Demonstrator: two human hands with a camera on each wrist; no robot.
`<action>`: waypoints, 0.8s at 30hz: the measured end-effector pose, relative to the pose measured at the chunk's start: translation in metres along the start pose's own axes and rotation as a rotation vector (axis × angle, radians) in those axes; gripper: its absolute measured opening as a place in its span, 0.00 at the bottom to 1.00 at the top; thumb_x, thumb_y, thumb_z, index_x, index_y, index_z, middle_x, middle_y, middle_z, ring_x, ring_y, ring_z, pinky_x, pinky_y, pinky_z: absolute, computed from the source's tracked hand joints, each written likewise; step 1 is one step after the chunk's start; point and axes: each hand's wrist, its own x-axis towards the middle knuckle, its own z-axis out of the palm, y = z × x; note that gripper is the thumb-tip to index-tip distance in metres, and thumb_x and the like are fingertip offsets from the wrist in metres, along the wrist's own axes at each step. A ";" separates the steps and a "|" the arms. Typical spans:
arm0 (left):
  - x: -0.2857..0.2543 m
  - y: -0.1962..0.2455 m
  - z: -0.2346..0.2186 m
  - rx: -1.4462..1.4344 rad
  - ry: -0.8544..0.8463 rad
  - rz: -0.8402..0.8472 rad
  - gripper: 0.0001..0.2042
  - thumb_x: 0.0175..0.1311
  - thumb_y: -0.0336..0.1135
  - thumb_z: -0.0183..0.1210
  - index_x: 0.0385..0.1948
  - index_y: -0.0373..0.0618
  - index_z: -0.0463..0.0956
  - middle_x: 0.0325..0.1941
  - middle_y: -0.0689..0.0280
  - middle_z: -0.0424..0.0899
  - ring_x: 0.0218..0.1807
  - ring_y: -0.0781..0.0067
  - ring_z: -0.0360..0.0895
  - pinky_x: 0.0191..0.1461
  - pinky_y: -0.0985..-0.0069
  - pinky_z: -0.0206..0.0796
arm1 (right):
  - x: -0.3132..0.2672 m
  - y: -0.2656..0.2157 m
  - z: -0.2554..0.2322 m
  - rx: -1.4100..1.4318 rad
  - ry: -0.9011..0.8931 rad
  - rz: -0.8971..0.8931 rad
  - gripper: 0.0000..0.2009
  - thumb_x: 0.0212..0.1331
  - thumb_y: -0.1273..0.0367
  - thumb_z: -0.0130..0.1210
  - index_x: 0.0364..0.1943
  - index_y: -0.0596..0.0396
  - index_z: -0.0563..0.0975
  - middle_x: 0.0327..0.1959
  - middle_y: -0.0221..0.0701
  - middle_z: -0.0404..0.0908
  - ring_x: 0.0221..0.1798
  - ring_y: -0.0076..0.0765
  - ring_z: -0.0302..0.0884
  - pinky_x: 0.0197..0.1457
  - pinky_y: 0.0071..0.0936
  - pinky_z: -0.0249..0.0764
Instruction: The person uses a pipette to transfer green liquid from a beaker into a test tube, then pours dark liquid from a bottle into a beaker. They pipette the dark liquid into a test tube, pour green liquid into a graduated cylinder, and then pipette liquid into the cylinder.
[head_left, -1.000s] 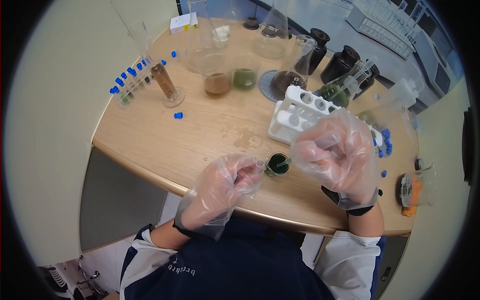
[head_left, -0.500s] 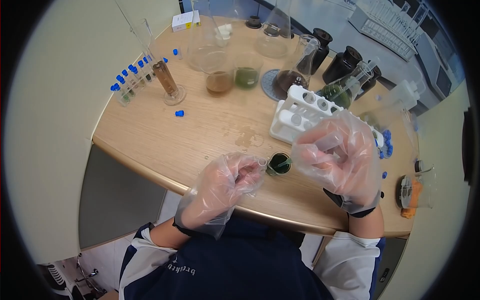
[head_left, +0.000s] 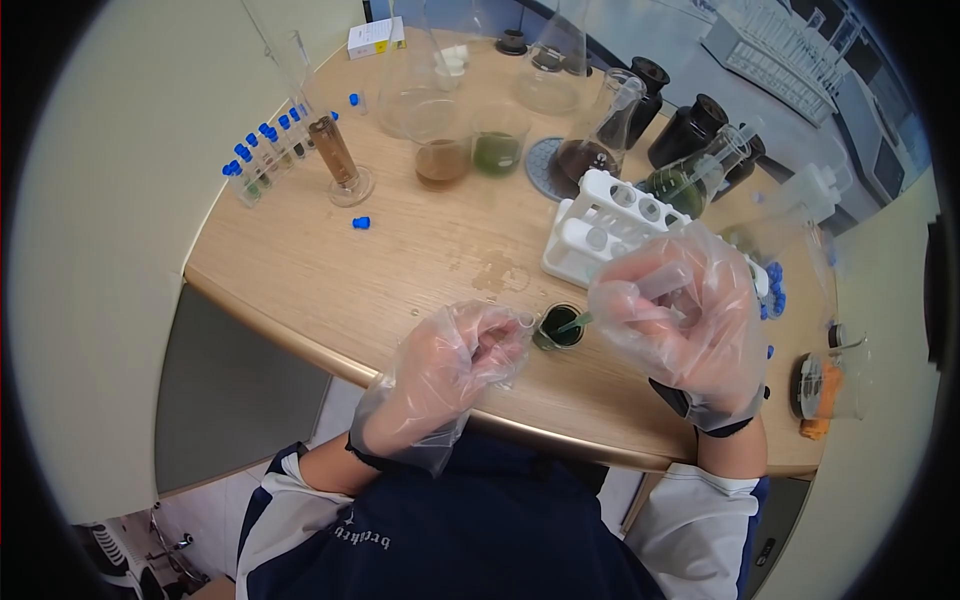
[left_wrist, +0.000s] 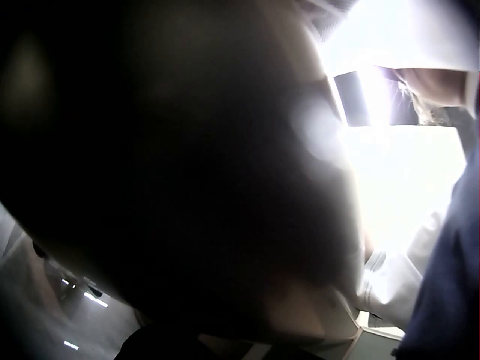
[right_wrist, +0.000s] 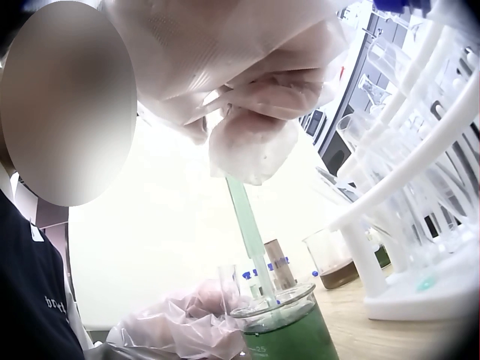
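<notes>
My right hand (head_left: 685, 315), in a clear plastic glove, pinches a plastic dropper (right_wrist: 245, 217). Pale green liquid shows in its stem, which slants down into a small glass beaker (right_wrist: 296, 341) of dark green liquid. In the head view the dropper's clear bulb (head_left: 664, 280) sticks up between the gloved fingers. Just left of the beaker, my gloved left hand (head_left: 440, 350) holds a small clear tube (right_wrist: 227, 279) upright, its open mouth close to the beaker's rim. The left wrist view is mostly dark and shows neither the tube nor the fingers.
A white test tube rack (head_left: 575, 250) stands right behind the beaker. Flasks, brown bottles (head_left: 688, 132) and beakers line the back. At left are a measuring cylinder (head_left: 335, 155) and several blue-capped tubes (head_left: 265, 155). A loose blue cap (head_left: 361, 223) lies nearby. A beaker (head_left: 850, 385) sits far right.
Both hands stay almost in place, the right shifting slightly rightward in the view. The dropper's stem looks greener above the beaker than before.
</notes>
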 end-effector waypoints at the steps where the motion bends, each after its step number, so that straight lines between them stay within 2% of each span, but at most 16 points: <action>1: 0.000 0.001 0.000 0.010 0.007 -0.004 0.09 0.57 0.28 0.60 0.39 0.39 0.77 0.33 0.65 0.78 0.28 0.80 0.73 0.33 0.82 0.66 | 0.000 -0.001 0.000 0.009 -0.002 0.002 0.04 0.46 0.70 0.57 0.24 0.55 0.77 0.24 0.29 0.76 0.27 0.29 0.71 0.32 0.23 0.65; 10: 0.000 0.002 0.000 0.022 -0.004 -0.032 0.09 0.57 0.27 0.61 0.39 0.38 0.76 0.34 0.64 0.78 0.29 0.80 0.74 0.33 0.82 0.66 | -0.002 -0.003 0.002 0.056 -0.026 0.082 0.04 0.44 0.75 0.52 0.25 0.58 0.75 0.23 0.28 0.73 0.25 0.24 0.68 0.31 0.19 0.62; 16: -0.001 0.003 0.001 0.007 0.007 -0.044 0.09 0.57 0.27 0.61 0.38 0.38 0.76 0.34 0.64 0.77 0.28 0.80 0.74 0.32 0.82 0.66 | -0.001 -0.004 0.002 -0.071 -0.019 -0.028 0.03 0.43 0.75 0.51 0.24 0.58 0.74 0.22 0.28 0.73 0.24 0.23 0.66 0.29 0.18 0.61; 19: -0.001 0.001 0.002 -0.013 -0.001 -0.042 0.09 0.56 0.26 0.61 0.38 0.38 0.76 0.32 0.65 0.77 0.28 0.80 0.74 0.32 0.82 0.66 | 0.004 -0.009 -0.010 -0.050 -0.126 0.069 0.04 0.44 0.75 0.57 0.26 0.56 0.76 0.23 0.31 0.76 0.24 0.29 0.72 0.28 0.21 0.66; 21: 0.000 0.002 0.001 -0.007 -0.001 -0.031 0.09 0.57 0.26 0.60 0.39 0.38 0.76 0.32 0.65 0.77 0.28 0.80 0.75 0.31 0.82 0.66 | 0.003 -0.008 -0.011 0.027 -0.065 0.059 0.05 0.44 0.76 0.60 0.26 0.55 0.76 0.25 0.33 0.77 0.25 0.32 0.75 0.29 0.22 0.69; 23: 0.001 0.003 0.001 -0.006 -0.008 -0.020 0.09 0.57 0.26 0.60 0.39 0.38 0.76 0.31 0.65 0.77 0.27 0.80 0.75 0.30 0.82 0.66 | -0.006 -0.002 -0.003 0.132 0.162 -0.082 0.05 0.45 0.77 0.59 0.25 0.56 0.73 0.27 0.35 0.78 0.27 0.33 0.75 0.31 0.22 0.70; 24: 0.001 0.003 0.001 -0.007 -0.016 -0.016 0.08 0.57 0.26 0.60 0.39 0.38 0.76 0.31 0.65 0.77 0.27 0.80 0.75 0.30 0.82 0.66 | -0.006 -0.001 -0.005 0.062 0.192 -0.109 0.05 0.45 0.77 0.58 0.24 0.57 0.72 0.28 0.35 0.78 0.28 0.32 0.75 0.32 0.22 0.70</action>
